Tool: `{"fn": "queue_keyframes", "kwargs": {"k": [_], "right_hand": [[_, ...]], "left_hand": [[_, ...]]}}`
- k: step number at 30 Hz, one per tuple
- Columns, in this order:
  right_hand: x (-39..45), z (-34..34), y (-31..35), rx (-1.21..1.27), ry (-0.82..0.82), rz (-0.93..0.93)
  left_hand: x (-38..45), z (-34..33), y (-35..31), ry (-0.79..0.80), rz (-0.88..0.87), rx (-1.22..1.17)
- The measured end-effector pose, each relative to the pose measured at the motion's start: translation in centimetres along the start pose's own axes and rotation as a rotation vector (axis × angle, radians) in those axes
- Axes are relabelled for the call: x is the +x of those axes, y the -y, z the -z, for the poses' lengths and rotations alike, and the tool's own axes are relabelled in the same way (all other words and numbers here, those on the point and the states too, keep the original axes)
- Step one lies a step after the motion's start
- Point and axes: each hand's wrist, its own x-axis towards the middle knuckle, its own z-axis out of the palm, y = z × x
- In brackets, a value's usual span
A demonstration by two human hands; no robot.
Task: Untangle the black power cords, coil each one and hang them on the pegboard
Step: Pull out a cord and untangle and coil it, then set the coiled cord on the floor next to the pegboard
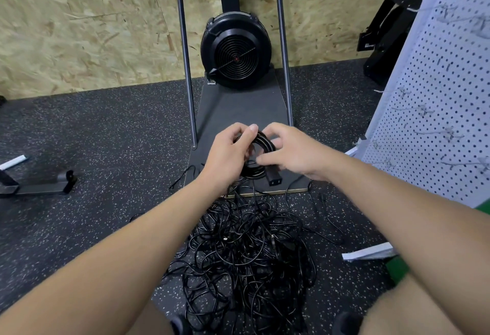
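Observation:
A coiled black power cord (261,143) sits between both hands above the floor. My left hand (228,153) grips the coil's left side with curled fingers. My right hand (289,149) pinches the cord on the coil's right side, and the cord's plug end (273,178) hangs just below it. Beneath my forearms a big tangled pile of black cords (246,249) lies on the speckled floor. The white pegboard (434,111) with wire hooks leans at the right.
A black fan machine (235,50) stands on a grey base plate (238,111) against the chipboard wall, flanked by two metal poles. A black metal foot (39,180) lies at the left. Black equipment sits behind the pegboard.

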Motion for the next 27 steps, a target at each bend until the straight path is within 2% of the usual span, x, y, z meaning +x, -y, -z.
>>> {"fn": "queue_keyframes", "kwargs": {"k": [2,5,10,14,21,27], "right_hand": [[-0.2,1.4,-0.2,0.1,-0.019,-0.048],[-0.2,3.8,-1.1,0.069,-0.127,-0.071],[0.4,5.2,-2.9,0.155,-0.188,-0.146],[0.6,5.6,-5.6,0.205,-0.248,-0.17],[0.7,5.6,-15.0,0.508,-0.369,-0.312],[1.5,3.5,-24.3,0.526,-0.433,-0.386]], "left_hand": [[0.2,0.0,0.1,0.092,0.038,-0.057],[0.8,-0.3,0.7,0.207,0.05,-0.053],[2.3,-2.7,1.7,0.17,0.051,-0.116],[3.9,-4.8,3.4,0.185,0.161,-0.2],[5.8,-10.8,9.4,0.259,0.302,-0.222],[6.8,-16.8,18.6,0.279,0.41,-0.205]]}}
